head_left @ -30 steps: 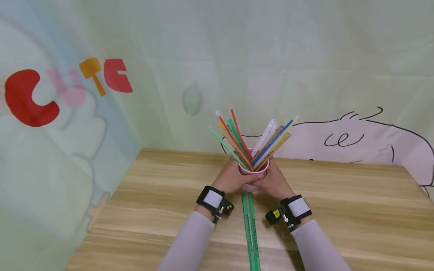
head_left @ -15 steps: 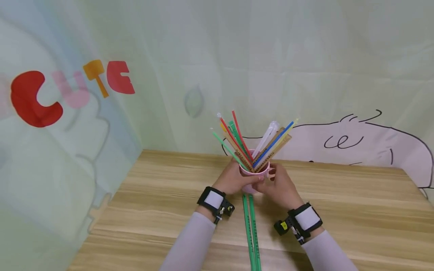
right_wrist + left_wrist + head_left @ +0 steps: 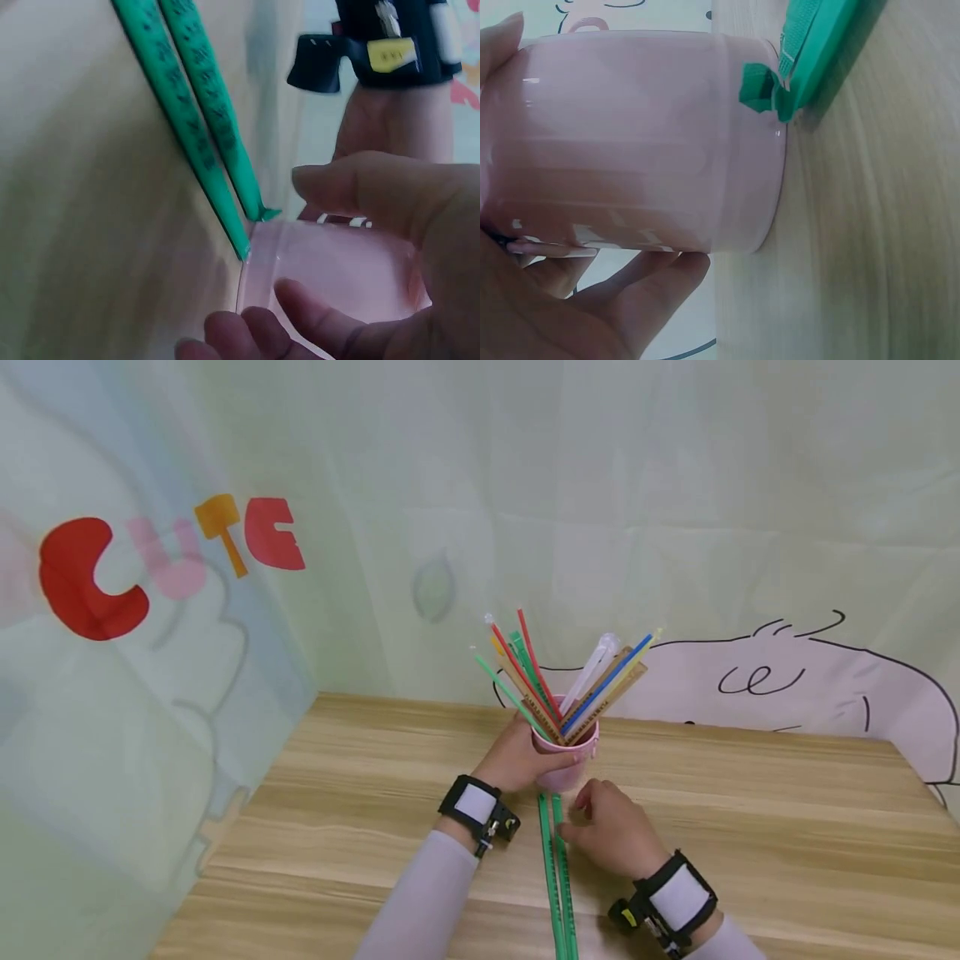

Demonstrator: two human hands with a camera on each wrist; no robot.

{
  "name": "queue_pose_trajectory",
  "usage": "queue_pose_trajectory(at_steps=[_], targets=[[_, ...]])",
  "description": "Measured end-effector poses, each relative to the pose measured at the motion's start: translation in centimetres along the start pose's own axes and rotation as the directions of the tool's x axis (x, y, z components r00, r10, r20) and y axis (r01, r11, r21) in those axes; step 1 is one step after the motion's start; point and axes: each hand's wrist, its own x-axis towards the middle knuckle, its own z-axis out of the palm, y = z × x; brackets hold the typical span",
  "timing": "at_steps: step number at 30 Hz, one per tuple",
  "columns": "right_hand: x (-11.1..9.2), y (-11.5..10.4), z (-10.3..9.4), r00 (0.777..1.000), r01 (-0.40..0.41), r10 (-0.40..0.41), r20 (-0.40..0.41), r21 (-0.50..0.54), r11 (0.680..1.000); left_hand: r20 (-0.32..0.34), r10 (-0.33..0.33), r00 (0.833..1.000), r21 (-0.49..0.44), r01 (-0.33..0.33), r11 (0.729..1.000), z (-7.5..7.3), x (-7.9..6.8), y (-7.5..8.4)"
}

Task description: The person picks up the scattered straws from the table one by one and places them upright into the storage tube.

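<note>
A pink cup (image 3: 558,774) stands on the table, filled with upright, fanned-out sticks. Among them are red straws (image 3: 536,662), a blue straw (image 3: 615,673), brown printed sleeves (image 3: 617,687) and a clear-wrapped white bundle (image 3: 592,667). My left hand (image 3: 516,760) grips the cup from its left side, thumb across the front. Two long green printed sleeves (image 3: 550,860) lie side by side in front, their far ends at the cup's base. My right hand (image 3: 617,833) hovers just right of them, fingers loosely bent and holding nothing; in the right wrist view, thumb and fingers are apart.
The wooden table (image 3: 360,793) runs back to a pale curtain (image 3: 600,527) printed with a cartoon outline. At the left hangs another printed cloth with coloured letters (image 3: 82,578). Each wrist wears a black strap (image 3: 678,897) with a small camera.
My right hand has let go of the cup and drawn back toward me, down beside the green sleeves. My left hand keeps its grip, and the cup stays in place.
</note>
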Motion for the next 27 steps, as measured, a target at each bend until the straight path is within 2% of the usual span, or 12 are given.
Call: queue_pose_trajectory(at_steps=[10,19,27], targets=[[-1.5,-0.9,1.1,0.999,0.025,-0.021,0.044,-0.098,0.995,-0.007,-0.027,1.000,0.006,0.027,1.000,-0.1,-0.2,0.0],[-1.3,-0.8,1.9,0.994,-0.029,0.041,0.103,-0.123,0.992,-0.006,-0.035,0.999,0.004,0.035,0.999,-0.1,-0.3,0.0],[-1.0,-0.7,2.1,0.998,-0.007,0.015,0.058,-0.126,0.992,-0.004,-0.023,1.000,-0.010,0.023,1.000,-0.1,-0.2,0.0]])
